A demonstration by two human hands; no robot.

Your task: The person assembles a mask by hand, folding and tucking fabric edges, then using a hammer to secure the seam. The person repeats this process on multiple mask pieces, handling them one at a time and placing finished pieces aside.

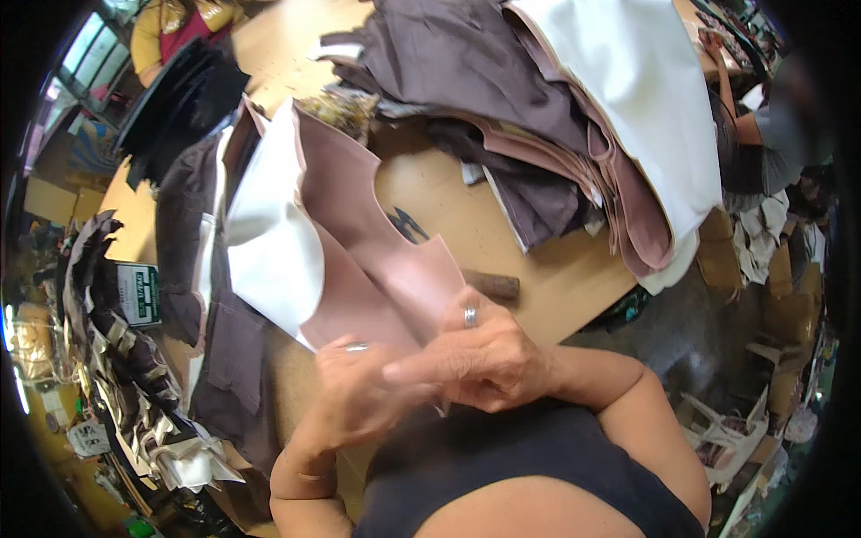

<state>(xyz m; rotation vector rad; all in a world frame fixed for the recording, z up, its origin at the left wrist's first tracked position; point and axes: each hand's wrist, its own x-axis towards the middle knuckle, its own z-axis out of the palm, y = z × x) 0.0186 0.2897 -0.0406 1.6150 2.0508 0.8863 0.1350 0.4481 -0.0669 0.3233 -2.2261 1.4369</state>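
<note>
A pink leather-like piece (390, 269) with a curved cutout lies before me, its near edge at my hands. Curled fingers of my right hand (493, 359) close on that near edge, and a small pink corner shows below them. My left hand (350, 394) is beside it at the piece's lower left; motion blurs its fingers, so its grip cannot be made out. Both hands wear a ring. A white sheet (273, 233) adjoins the pink piece on the left. Just beyond the right hand lies a short brown rod (493, 286), partly covered.
Dark-handled tool tips (408, 224) rest on the tan table (556, 300). Stacked brown and white sheets (628, 108) overhang its right side. Dark pieces (184, 108) and brown sheets (229, 377) hang at the left. Other people are at the far left (184, 31) and far right (780, 134).
</note>
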